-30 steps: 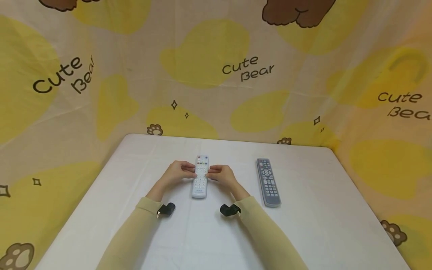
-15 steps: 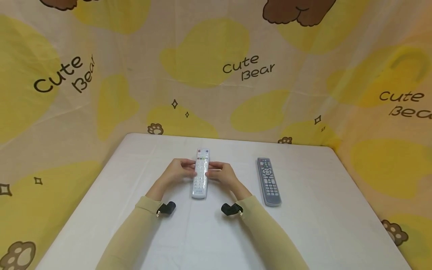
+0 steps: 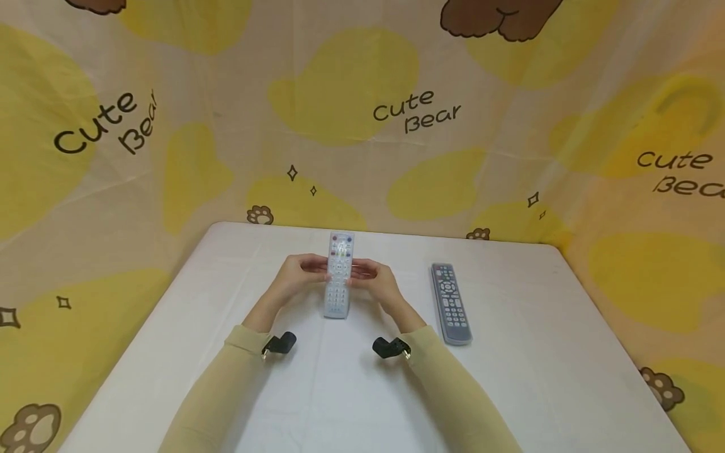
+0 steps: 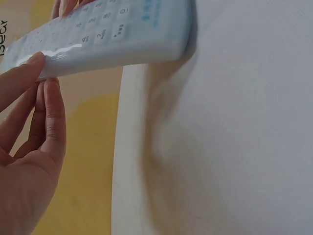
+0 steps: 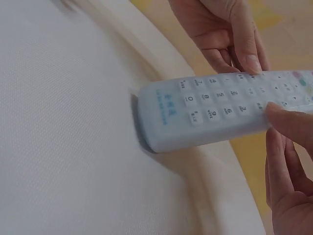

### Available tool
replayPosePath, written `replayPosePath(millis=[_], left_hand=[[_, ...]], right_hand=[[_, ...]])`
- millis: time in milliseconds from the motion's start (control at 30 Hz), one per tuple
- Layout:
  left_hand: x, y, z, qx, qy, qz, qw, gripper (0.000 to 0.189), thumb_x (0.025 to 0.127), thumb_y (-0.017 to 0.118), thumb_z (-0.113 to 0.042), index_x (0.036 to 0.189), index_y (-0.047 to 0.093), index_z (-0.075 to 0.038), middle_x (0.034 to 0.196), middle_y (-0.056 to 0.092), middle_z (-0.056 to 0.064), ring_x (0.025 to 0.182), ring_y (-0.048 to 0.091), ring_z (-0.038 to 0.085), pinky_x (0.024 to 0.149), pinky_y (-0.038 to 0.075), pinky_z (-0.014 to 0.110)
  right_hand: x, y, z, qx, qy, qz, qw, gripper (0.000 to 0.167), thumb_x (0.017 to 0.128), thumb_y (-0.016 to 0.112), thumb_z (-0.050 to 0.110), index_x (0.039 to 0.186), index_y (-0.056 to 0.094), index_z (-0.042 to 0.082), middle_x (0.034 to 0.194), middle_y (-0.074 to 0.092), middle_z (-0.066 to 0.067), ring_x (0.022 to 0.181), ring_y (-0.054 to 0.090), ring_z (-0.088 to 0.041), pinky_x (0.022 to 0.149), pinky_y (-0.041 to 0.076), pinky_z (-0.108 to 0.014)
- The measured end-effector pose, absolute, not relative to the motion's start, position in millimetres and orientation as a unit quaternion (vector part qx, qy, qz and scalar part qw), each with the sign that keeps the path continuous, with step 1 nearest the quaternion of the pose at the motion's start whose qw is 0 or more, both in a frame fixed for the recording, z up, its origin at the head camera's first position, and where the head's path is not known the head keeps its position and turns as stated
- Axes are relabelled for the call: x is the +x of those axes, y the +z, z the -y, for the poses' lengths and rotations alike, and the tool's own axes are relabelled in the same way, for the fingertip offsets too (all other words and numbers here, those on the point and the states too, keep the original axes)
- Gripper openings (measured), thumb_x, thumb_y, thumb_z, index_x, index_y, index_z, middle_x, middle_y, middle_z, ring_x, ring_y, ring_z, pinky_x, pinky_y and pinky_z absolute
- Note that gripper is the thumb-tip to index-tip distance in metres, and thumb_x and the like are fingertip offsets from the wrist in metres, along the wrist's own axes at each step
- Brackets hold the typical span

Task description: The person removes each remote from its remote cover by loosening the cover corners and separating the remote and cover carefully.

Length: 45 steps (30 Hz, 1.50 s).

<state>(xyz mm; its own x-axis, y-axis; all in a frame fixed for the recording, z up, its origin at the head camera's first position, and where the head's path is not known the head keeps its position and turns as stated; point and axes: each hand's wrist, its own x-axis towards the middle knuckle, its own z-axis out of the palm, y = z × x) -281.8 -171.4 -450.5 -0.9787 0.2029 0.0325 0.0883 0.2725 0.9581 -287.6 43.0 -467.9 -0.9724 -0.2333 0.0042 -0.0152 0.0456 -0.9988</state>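
A white remote control (image 3: 338,277) in a clear sleeve is tilted with its far end raised, its buttons facing up. At its left edge my left hand (image 3: 296,277) pinches it, thumb on the front and fingers behind. My right hand (image 3: 381,286) pinches the opposite edge in the same manner. The left wrist view shows the remote's lower end (image 4: 166,29) close over the white surface. From the right wrist, blue print and number keys stand out on the remote (image 5: 215,105), with the right thumb lying along its near edge.
A grey remote control (image 3: 451,305) lies to the right of my right hand on the white table (image 3: 527,377). Behind the table hangs a yellow and cream cloth (image 3: 340,88) with bear prints. A small black camera (image 3: 280,343) sits on the left wrist, another (image 3: 391,347) on the right.
Both hands have lifted the white remote from lying on the table; its far end has risen and the whole remote has moved slightly away from me. The grey remote has stayed put.
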Motion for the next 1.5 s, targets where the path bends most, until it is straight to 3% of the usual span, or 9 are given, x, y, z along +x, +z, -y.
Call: replayPosePath(millis=[500,733,1000,1133,1267,1367,1500], left_hand=[[-281.0,-443.6,166.3,0.09,0.605,-0.791,0.005,0.036,0.077,0.079,-0.019,0.11,0.067,-0.009,0.106,0.068,0.009,0.091,0.063,0.019,0.082,0.053,0.028],[-279.3,-441.7,164.6,0.076,0.607,-0.791,0.012,0.035,0.079,0.078,-0.024,0.109,0.069,-0.009,0.099,0.067,0.008,0.086,0.063,0.017,0.079,0.054,0.025],[-277.6,-438.0,164.4,0.067,0.628,-0.775,0.032,0.03,0.083,0.073,-0.017,0.11,0.068,-0.005,0.106,0.066,0.014,0.09,0.064,0.019,0.08,0.056,0.03],[-277.3,-440.5,166.6,0.083,0.663,-0.742,0.058,0.03,0.088,0.068,-0.016,0.111,0.065,0.004,0.111,0.066,0.014,0.094,0.067,0.023,0.082,0.056,0.032],[-278.2,-445.2,165.2,0.082,0.672,-0.734,0.058,0.031,0.088,0.068,-0.018,0.104,0.066,0.008,0.101,0.07,0.009,0.089,0.069,0.02,0.083,0.056,0.031],[-278.1,-448.8,162.8,0.067,0.661,-0.747,0.027,0.026,0.082,0.074,-0.017,0.096,0.068,0.004,0.092,0.07,0.004,0.087,0.067,0.014,0.082,0.053,0.028],[-276.7,-451.7,161.3,0.049,0.656,-0.753,-0.01,0.021,0.077,0.078,-0.013,0.091,0.068,0.0,0.093,0.067,0.006,0.088,0.065,0.016,0.081,0.051,0.026]], right_hand=[[-284.6,-454.4,-43.4,-0.085,-0.632,-0.77,-0.001,0.039,0.076,0.078,0.006,0.114,0.068,0.008,0.108,0.07,-0.014,0.088,0.07,-0.027,0.077,0.057,-0.033],[-283.4,-456.3,-44.4,-0.06,-0.685,-0.725,0.028,0.036,0.08,0.071,-0.001,0.116,0.066,0.003,0.114,0.067,-0.016,0.096,0.067,-0.023,0.081,0.056,-0.031],[-280.8,-456.4,-44.6,-0.03,-0.755,-0.651,0.068,0.032,0.085,0.055,-0.01,0.116,0.063,-0.006,0.114,0.066,-0.021,0.086,0.07,-0.017,0.081,0.056,-0.031],[-280.1,-455.4,-43.1,-0.003,-0.777,-0.625,0.074,0.027,0.087,0.052,-0.006,0.111,0.065,-0.008,0.11,0.068,-0.016,0.087,0.068,-0.013,0.081,0.056,-0.028],[-279.6,-452.5,-40.1,0.017,-0.782,-0.62,0.064,0.024,0.087,0.057,0.0,0.107,0.068,-0.006,0.109,0.069,-0.014,0.095,0.066,-0.014,0.088,0.053,-0.028],[-278.7,-451.0,-37.8,0.02,-0.774,-0.631,0.058,0.025,0.083,0.066,0.002,0.108,0.069,-0.001,0.109,0.069,-0.011,0.098,0.066,-0.015,0.091,0.052,-0.03],[-278.0,-449.9,-34.9,0.013,-0.775,-0.629,0.059,0.035,0.079,0.072,-0.002,0.114,0.065,0.002,0.112,0.068,-0.012,0.097,0.065,-0.014,0.09,0.052,-0.03]])
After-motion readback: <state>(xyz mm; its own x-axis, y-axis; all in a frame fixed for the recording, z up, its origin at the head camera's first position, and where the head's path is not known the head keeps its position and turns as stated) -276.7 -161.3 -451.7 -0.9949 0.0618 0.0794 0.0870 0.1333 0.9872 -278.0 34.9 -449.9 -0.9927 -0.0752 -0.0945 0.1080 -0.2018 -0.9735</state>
